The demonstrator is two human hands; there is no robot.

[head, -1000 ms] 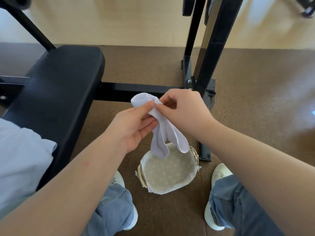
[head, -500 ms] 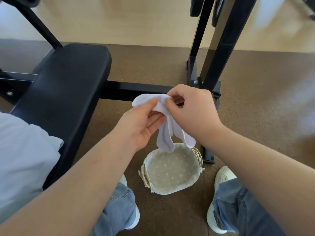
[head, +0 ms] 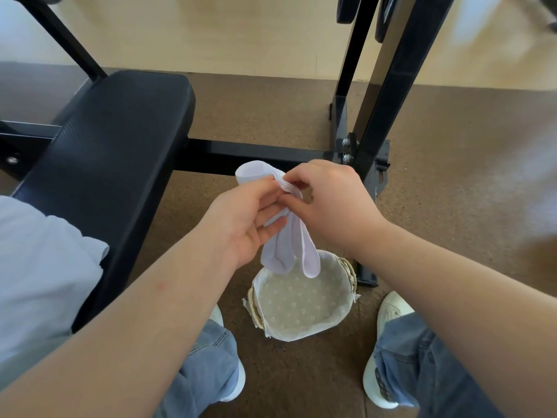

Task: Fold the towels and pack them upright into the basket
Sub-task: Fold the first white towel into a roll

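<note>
- Starting nearest you: the basket [head: 303, 335] sits on the floor [head: 452, 182] between your shoes, well below your hands. Only its dotted lining shows, so I'd say nothing is packed yet.
- Pale cloth [head: 39, 267] lies on the black padded table [head: 120, 137] at your left. Can't tell if that's more towels.
- Your left hand [head: 247, 218] holds the white towel [head: 280, 251] with the thumb pressed over the top and the fingers curled loosely under it. Your right hand [head: 334, 206] pinches the towel's edge layers with its fingertips.
- The towel is up in the air over the basket's far rim. A loop pokes out past your left hand, and two tails hang down without touching the lining.
- What's changed over the last second: not much. Your right fingertips have shifted from gripping the bunch to picking at the edge layers, and the tails look to hang about where they did. My read is you're still tidying the fold, not ready to drop it in.
- Room: straight down is open, so lowering the towel should be easy. The crossbar [head: 256, 155] runs just beyond your hands, and the black upright [head: 388, 95] stands close on the right, so swing wide that way and you could clip it. The left is boxed in by the table edge.
</note>
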